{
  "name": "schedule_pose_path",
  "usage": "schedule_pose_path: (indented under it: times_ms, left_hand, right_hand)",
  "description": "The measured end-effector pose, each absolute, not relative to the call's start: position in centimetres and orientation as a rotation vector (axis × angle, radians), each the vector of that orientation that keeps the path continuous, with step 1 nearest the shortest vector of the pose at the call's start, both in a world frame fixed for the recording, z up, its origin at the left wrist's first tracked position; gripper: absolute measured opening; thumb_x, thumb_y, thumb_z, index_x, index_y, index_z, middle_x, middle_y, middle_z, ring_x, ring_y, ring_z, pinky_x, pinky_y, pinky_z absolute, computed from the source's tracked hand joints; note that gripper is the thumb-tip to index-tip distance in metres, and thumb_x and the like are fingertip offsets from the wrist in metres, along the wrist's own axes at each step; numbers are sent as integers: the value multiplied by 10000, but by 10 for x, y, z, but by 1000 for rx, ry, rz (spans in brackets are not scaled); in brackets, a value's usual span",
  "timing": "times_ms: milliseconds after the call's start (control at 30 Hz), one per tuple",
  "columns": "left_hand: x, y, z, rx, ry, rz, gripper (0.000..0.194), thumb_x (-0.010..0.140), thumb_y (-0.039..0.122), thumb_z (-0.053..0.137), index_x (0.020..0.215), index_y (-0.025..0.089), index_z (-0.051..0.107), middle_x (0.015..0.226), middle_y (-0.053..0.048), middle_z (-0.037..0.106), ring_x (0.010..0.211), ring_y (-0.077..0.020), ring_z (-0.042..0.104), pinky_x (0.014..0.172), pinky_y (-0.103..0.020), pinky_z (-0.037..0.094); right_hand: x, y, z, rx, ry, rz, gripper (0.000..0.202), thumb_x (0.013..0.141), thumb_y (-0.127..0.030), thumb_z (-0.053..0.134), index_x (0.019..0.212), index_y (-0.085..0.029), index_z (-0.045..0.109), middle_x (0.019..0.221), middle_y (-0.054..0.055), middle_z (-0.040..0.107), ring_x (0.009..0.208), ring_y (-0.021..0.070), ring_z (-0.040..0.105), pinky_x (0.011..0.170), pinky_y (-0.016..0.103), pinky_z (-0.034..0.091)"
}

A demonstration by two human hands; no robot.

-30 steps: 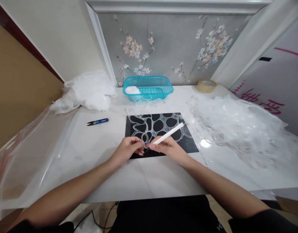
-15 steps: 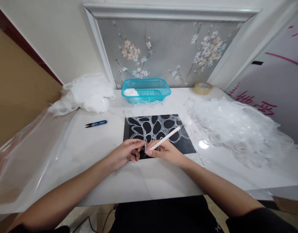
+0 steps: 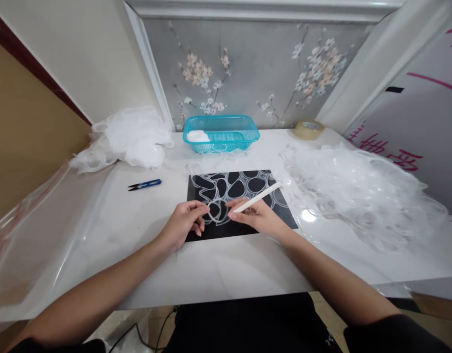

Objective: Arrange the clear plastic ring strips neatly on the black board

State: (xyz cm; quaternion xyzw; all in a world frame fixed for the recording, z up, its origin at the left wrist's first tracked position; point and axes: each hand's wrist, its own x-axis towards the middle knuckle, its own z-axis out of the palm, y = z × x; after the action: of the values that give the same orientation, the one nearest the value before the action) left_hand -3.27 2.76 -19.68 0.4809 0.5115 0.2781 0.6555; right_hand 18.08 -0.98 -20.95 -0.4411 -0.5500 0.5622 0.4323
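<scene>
"Clear ring [image 3: 214,220] — who's got it?"
"Left hand [image 3: 187,219], fingers pinched on its edge, over the black sheet [image 3: 229,233]. Right hand [image 3: 261,219] — fingers closed round a white stick [image 3: 257,197]."

The bench [image 3: 244,269] is smooth, white and glossy, with a bright glare toward its right edge; the mat [image 3: 226,232] near its front edge looks smooth and mostly matt; the ring [image 3: 213,219] above it seems translucent plastic; the pen [image 3: 257,197] is smooth and white; the snips [image 3: 145,185] have dark metal-looking blades and a blue handle; at the back edge, the basket [image 3: 234,146] is glossy see-through plastic, the tape [image 3: 309,130] shiny film; the bag [image 3: 45,235] along the left edge is clear, creased plastic.
</scene>
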Motion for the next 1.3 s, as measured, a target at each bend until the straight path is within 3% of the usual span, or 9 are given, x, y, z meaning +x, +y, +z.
schedule_pose_path:
  times_ms: [200,367,633,867,1300]
  left_hand:
    - [-28,17,-197,1063,1104,516,248,715,355,718,720,126,626,555,35,526,439,-83,548,377,-162,443]
    - [-27,17,-199,1089,1106,498,245,710,347,718,682,120,630,603,14,570,446,-85,567,383,-167,453]
    - [-25,17,-202,1188,1102,465,225,768,351,679,798,132,641,523,17,575,430,-104,572,402,-175,464]
    - [-23,17,-199,1248,1117,429,203,790,330,670,816,130,644,523,19,587,415,-100,575,401,-166,453]
    - [-24,16,-203,1346,1097,433,222,804,359,657,827,139,661,533,11,608,422,-104,581,413,-175,470]
  right_hand:
    - [172,-15,-210,-1162,-1209,1299,288,772,-447,691,780,-160,694,667,16,609,600,110,487,572,265,377]
    - [158,-21,-215,-1212,-1130,1352,359,748,-505,691,701,-157,619,630,9,593,539,97,462,485,246,314]
    - [153,-21,-216,-1262,-1098,1387,349,773,-499,667,734,-156,616,667,28,638,493,82,450,446,239,289]
    - [152,-20,-216,-1278,-1104,1385,354,775,-504,667,719,-158,611,525,-23,504,474,85,445,434,231,282]
    - [154,-21,-222,-1313,-1221,1270,371,811,-524,615,719,-164,593,579,-3,568,452,81,418,423,232,298]
